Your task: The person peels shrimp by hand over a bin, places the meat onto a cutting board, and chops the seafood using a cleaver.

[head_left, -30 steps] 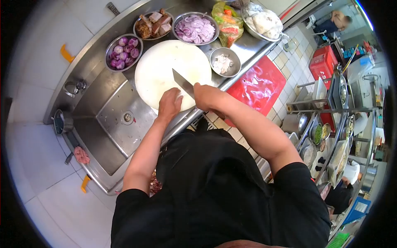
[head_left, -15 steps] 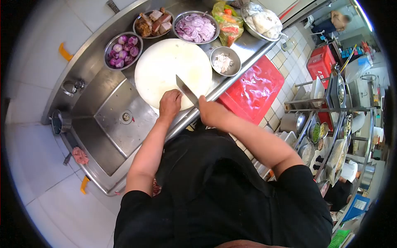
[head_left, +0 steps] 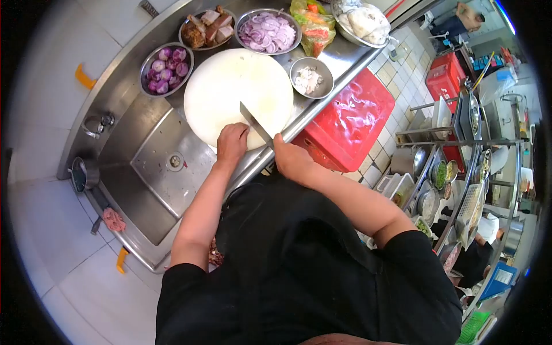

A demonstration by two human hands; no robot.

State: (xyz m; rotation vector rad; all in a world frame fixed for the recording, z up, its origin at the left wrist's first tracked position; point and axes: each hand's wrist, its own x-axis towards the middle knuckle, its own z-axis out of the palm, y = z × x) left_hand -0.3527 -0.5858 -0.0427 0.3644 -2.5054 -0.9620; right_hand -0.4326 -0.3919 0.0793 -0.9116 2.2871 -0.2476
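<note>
My right hand (head_left: pixel 292 160) is closed round the handle of a knife (head_left: pixel 256 124), whose blade slants across the near part of a round white cutting board (head_left: pixel 230 80). Close to the blade's left side, my left hand (head_left: pixel 232 142) rests on the board's near edge with its fingers curled together. Whatever those fingers hold is too small or too hidden to name. Beyond the board stand a bowl of peeled purple onions (head_left: pixel 167 70), a bowl of browned meat chunks (head_left: pixel 207 29) and a bowl of sliced onion (head_left: pixel 267 32). A small bowl of whitish pieces (head_left: pixel 309 79) sits to its right.
A steel sink (head_left: pixel 167 167) with a tap (head_left: pixel 98 123) lies left of the board. At the back right are a bag of vegetables (head_left: pixel 315 31) and a bowl of pale poultry (head_left: pixel 363 26). A red tub (head_left: pixel 351 123) stands right of the counter, before loaded racks (head_left: pixel 460 149).
The view has shifted slightly, so the counter items appear a little higher and further left. Both hands keep nearly the same place at the board, the knife still in my right hand.
</note>
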